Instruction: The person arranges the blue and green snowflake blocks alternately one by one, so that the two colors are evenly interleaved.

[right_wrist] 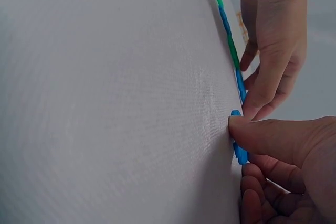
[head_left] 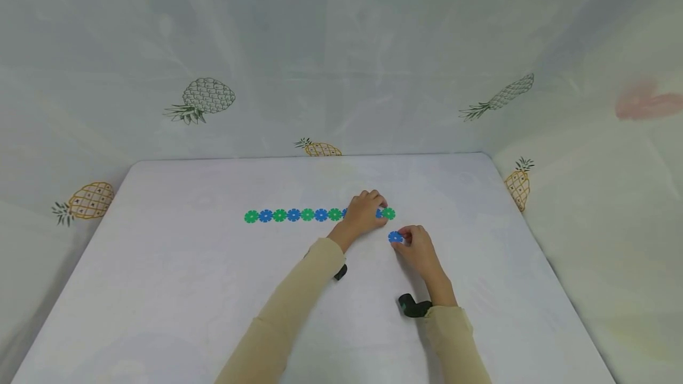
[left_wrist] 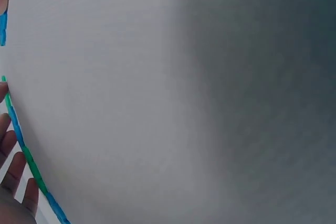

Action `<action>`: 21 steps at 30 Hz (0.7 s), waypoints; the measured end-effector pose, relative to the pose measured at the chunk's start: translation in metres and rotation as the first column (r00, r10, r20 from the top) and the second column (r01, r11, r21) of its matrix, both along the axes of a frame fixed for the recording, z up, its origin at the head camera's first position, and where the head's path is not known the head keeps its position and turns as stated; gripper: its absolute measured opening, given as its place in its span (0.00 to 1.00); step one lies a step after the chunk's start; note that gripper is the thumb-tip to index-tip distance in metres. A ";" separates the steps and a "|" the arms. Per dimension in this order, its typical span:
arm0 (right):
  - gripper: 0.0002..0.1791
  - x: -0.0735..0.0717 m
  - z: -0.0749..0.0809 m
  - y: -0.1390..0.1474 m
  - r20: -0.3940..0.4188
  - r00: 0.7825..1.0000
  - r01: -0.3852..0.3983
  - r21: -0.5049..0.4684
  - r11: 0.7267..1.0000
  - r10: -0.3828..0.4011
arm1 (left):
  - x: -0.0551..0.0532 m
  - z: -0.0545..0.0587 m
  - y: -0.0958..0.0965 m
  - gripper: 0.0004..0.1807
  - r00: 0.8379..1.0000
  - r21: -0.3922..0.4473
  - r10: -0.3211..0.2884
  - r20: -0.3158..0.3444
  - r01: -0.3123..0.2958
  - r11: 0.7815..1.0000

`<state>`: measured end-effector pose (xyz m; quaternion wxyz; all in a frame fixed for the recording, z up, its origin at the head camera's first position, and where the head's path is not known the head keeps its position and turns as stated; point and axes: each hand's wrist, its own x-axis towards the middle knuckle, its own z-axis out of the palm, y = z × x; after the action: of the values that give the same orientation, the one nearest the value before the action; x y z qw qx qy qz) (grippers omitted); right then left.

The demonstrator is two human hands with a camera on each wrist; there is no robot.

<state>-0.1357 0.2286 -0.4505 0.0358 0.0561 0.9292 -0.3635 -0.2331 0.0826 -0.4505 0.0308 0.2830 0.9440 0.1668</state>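
Note:
A straight row of interlocking plastic snowflake discs [head_left: 307, 214], green and blue by turns, lies on the white table. At the row's right end my left hand [head_left: 364, 211] reaches over it and pinches the last green snowflake disc [head_left: 389, 213] between thumb and fingers, hiding some discs. My right hand [head_left: 420, 249] pinches a loose blue snowflake disc [head_left: 395, 237] by its edge, apart from the row and a little nearer to me. The right wrist view shows the thumb [right_wrist: 262, 134] on this blue disc. In the left wrist view the left fingers [left_wrist: 16, 171] lie along the row.
Each wrist bears a black device [head_left: 413, 306]. The white table [head_left: 160, 289] reaches back to a pale cloth backdrop [head_left: 341, 76] printed with pineapples, which also stands along the sides.

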 end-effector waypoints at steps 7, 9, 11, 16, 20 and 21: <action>0.18 -0.001 -0.001 0.001 -0.011 1.000 -0.005 -0.004 1.000 0.005 | 0.001 0.001 0.001 0.18 1.000 -0.002 0.000 -0.010 0.000 1.000; 0.18 -0.001 -0.002 0.002 -0.013 1.000 -0.009 -0.004 1.000 0.009 | 0.001 0.001 0.001 0.18 1.000 0.002 0.002 -0.012 -0.002 1.000; 0.18 -0.001 -0.002 0.002 -0.014 1.000 -0.011 -0.003 1.000 0.011 | 0.002 0.001 0.001 0.18 1.000 0.005 0.005 -0.012 -0.005 1.000; 0.18 -0.002 -0.002 0.002 -0.012 1.000 -0.008 0.010 1.000 0.008 | 0.002 0.001 0.001 0.18 1.000 0.012 0.010 -0.004 -0.010 1.000; 0.18 -0.002 -0.002 0.001 0.002 1.000 0.005 0.022 1.000 -0.005 | 0.002 0.001 0.001 0.18 1.000 0.020 0.012 0.000 -0.012 1.000; 0.18 -0.002 -0.002 0.001 0.006 1.000 0.007 0.024 1.000 -0.007 | 0.002 0.001 0.001 0.18 1.000 0.019 0.011 0.003 -0.011 1.000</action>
<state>-0.1379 0.2297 -0.4528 0.0364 0.0609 0.9332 -0.3523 -0.2311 0.0835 -0.4494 0.0287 0.2776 0.9440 0.1762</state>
